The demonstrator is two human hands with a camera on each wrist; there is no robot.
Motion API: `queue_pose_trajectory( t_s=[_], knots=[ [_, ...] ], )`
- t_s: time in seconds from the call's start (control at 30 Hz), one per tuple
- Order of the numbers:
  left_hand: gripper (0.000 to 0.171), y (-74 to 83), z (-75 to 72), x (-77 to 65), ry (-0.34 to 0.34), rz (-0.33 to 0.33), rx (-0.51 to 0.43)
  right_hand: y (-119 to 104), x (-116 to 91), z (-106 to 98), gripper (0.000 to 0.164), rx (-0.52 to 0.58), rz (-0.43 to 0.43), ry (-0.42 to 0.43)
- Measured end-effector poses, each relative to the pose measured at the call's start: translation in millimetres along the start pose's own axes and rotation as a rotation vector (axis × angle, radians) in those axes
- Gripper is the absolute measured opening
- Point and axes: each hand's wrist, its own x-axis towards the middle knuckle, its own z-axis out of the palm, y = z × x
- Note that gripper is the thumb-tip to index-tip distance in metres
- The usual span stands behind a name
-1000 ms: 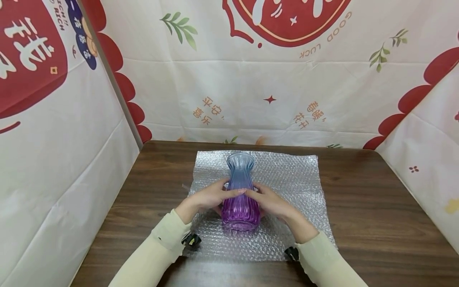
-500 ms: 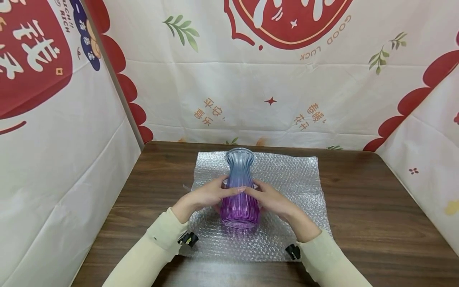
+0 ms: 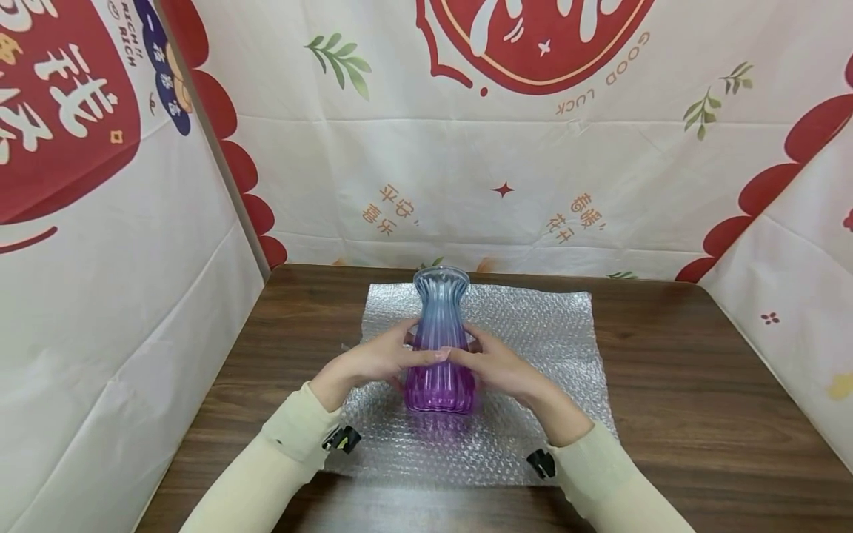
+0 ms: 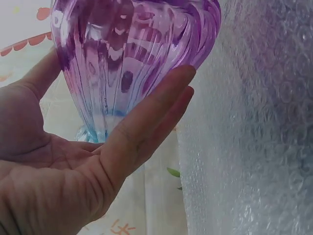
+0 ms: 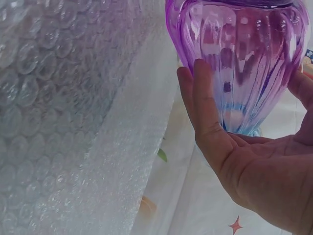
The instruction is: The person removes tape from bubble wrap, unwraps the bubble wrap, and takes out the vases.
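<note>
A ribbed glass vase (image 3: 441, 311), blue at the flared mouth and fading to purple at the base, stands nearly upright between both hands over a sheet of bubble wrap (image 3: 533, 326). My left hand (image 3: 376, 359) grips its left side, thumb across the front and fingers around behind. On the other side my right hand (image 3: 500, 368) holds it the same way, and the two thumb tips meet at the vase's front. In the left wrist view, fingers (image 4: 142, 117) cup the ribbed wall; the right wrist view shows fingers (image 5: 203, 98) along the opposite side.
The bubble wrap lies flat on a dark wooden table (image 3: 666, 385). Printed white cloth hangs behind the table (image 3: 466, 155) and along both sides. Black wrist cameras sit at the left sleeve (image 3: 342, 439) and the right sleeve (image 3: 541, 463).
Both hands have tipped the vase more upright, so its mouth shows more and its underside less. It has also shifted slightly left and away from the person.
</note>
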Motion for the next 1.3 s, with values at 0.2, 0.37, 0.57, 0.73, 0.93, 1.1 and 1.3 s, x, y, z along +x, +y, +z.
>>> queue_pose_trajectory(
  t_s=[0.2,0.37,0.57,0.73,0.93,1.1,1.3],
  knots=[
    [0.098,0.5,-3.1,-3.8,0.036,-0.011,-0.018,-5.2,3.6,3.2,0.088,0.007,0.03,0.037],
    [0.104,0.8,-5.2,-7.1,0.066,-0.007,-0.002,-9.3,6.3,6.3,0.09,0.003,0.024,0.049],
    [0.112,1.0,-8.2,-9.5,0.099,0.037,0.039,-13.9,10.4,10.6,0.094,0.008,0.002,0.067],
    [0.117,-0.7,-9.9,-10.1,0.148,0.079,0.1,-16.1,13.5,14.2,0.094,-0.029,-0.032,0.101],
    [0.117,3.5,-10.0,-15.1,0.219,0.101,0.174,-20.2,15.5,17.2,0.099,-0.083,-0.059,0.132],
    [0.112,4.8,-10.8,-17.8,0.25,0.117,0.232,-22.7,19.0,19.1,0.1,-0.102,-0.098,0.134],
    [0.111,3.1,-12.3,-19.0,0.305,0.088,0.298,-25.1,23.4,22.7,0.094,-0.1,-0.168,0.106]
  ],
)
